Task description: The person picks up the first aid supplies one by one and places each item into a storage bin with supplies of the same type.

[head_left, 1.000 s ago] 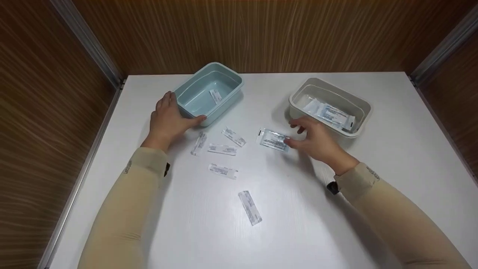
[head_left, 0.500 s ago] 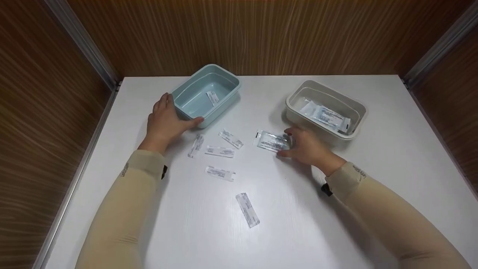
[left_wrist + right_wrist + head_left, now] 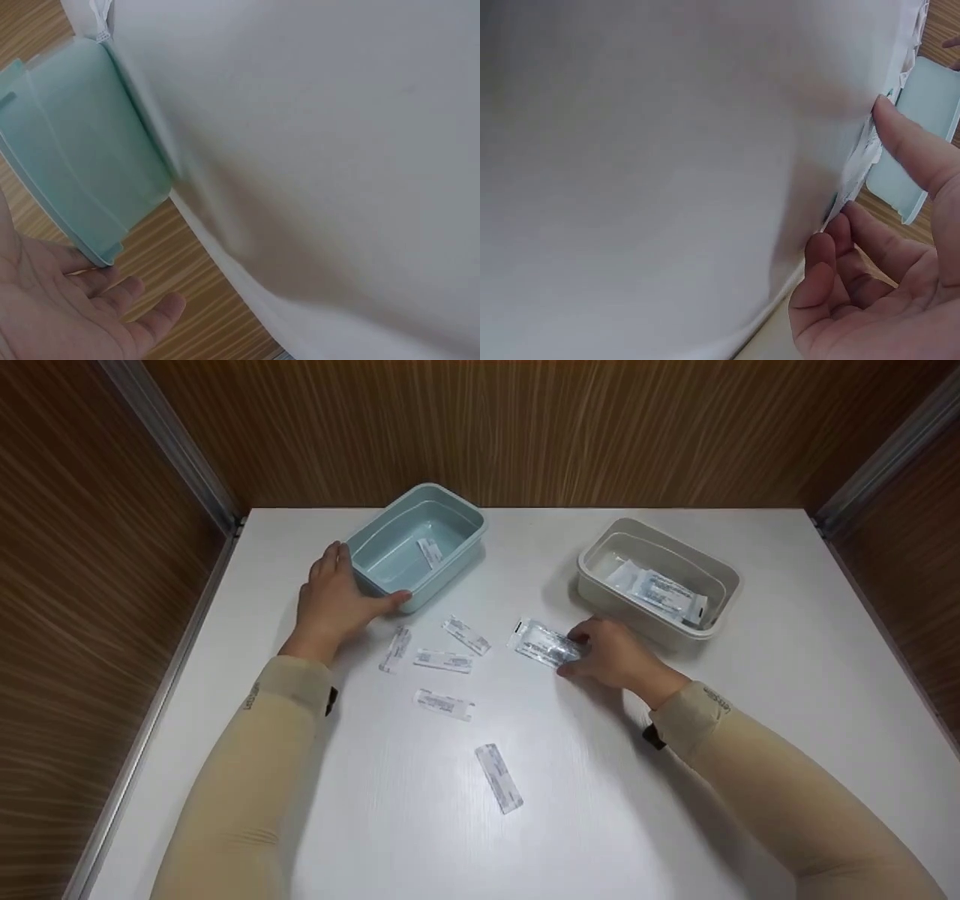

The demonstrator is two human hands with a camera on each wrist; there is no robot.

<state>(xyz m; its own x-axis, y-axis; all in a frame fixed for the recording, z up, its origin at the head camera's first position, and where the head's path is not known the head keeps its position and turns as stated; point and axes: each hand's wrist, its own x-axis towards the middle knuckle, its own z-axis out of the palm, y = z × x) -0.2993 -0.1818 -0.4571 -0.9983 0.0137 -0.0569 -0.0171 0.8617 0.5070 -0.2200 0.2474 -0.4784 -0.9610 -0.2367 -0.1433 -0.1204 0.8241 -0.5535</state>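
In the head view my left hand (image 3: 331, 604) rests against the near left corner of a blue plastic bin (image 3: 361, 575), thumb on the near side and fingers along the left side. In the left wrist view, its fingers (image 3: 120, 294) touch the rim loosely. My right hand (image 3: 613, 656) pinches the right end of a clear, printed sachet (image 3: 541, 643) on the white table, thumb and fingers at opposite edges. The right wrist view shows the sachet only edge-on. Several narrow white paper packets (image 3: 444, 661) lie left of it. One more packet (image 3: 430, 553) is inside the blue bin.
A beige bin (image 3: 716, 626) stands behind my right hand and holds clear, printed sachets (image 3: 667, 595). One narrow packet (image 3: 499, 778) lies apart, nearer the front. Wood-grain panels (image 3: 525, 435) border the white table (image 3: 600, 825) at the back and sides.
My right hand has come down and left from above the sachet's right end, and its thumb and fingers have closed on the edges. The sachet has turned slightly. My left hand stays at the blue bin.
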